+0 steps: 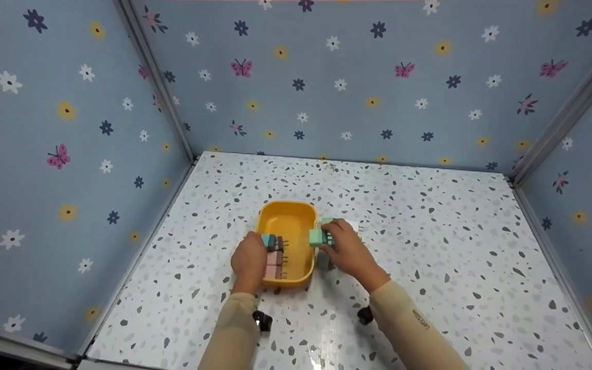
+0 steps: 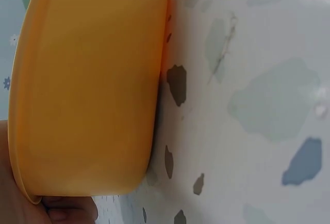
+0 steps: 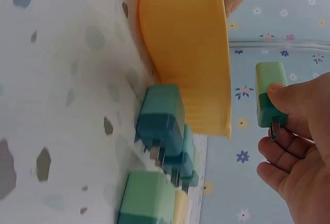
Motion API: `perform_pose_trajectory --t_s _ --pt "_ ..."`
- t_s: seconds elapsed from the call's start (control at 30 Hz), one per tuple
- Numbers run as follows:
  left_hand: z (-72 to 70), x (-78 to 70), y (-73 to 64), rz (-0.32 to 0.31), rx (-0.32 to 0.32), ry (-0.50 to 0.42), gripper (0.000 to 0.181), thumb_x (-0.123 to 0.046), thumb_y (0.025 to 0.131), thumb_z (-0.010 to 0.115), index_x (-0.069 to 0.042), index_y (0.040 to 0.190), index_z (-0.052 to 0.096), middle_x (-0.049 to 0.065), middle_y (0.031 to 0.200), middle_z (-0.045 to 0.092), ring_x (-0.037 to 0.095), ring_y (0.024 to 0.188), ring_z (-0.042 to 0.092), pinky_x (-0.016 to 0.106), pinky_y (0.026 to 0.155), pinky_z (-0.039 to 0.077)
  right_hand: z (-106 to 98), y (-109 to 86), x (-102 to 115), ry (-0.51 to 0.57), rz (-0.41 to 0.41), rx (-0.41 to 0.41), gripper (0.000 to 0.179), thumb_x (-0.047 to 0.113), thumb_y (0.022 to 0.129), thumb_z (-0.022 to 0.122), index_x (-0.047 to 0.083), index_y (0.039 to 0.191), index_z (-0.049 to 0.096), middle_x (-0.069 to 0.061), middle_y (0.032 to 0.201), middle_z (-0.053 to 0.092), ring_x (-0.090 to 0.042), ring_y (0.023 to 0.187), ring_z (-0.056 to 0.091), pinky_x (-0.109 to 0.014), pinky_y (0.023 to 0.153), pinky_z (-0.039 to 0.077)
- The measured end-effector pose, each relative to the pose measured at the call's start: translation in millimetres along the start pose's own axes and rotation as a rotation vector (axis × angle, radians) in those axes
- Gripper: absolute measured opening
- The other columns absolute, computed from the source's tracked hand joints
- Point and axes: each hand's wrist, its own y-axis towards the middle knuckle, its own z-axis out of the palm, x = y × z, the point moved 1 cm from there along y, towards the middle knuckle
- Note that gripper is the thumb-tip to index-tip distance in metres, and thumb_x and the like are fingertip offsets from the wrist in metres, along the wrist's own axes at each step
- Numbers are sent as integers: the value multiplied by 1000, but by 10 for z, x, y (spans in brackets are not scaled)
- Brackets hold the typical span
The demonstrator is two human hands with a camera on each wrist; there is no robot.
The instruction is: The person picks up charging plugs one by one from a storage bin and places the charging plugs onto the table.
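A yellow plastic tub stands on the table. My left hand grips its left rim, with fingers against the outer wall in the left wrist view. Inside, along the tub's left side, lie several two-pronged charger plugs, including a blue plug and pink plugs. My right hand pinches a light and dark green charger plug above the tub's right rim, its metal prongs pointing back toward the palm. Just right of the tub, partly hidden under that hand, are more plugs, among them a teal plug and a green plug.
The speckled white table extends around the tub. Flower-patterned panels with grey metal posts enclose it at the back and both sides. A small black device sits by the left wrist, and another black device by the right.
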Motion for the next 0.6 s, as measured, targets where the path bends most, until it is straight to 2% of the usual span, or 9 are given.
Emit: perform_pose_trajectory --t_s 0.17,0.33,0.6 --pt "2 18 0 -7 12 1 41 -34 113 26 -8 110 57 9 89 64 23 74 61 39 64 48 -48 -28 -114 11 24 -32 44 18 92 78 7 131 63 -7 129 58 -24 119 57 -42 106 47" --pt "-14 37 8 -36 31 -5 40 -33 113 26 -7 113 57 9 91 64 23 75 59 39 66 48 -64 -56 -211 -3 61 -16 43 15 94 76 7 134 61 -8 127 57 -23 116 57 -41 104 48" --pt "-9 -4 -5 6 5 21 41 -33 113 27 -6 113 59 10 92 67 24 78 65 43 68 52 -138 -106 -397 -43 137 -10 44 17 96 75 7 136 60 -7 128 56 -23 120 57 -42 105 48"
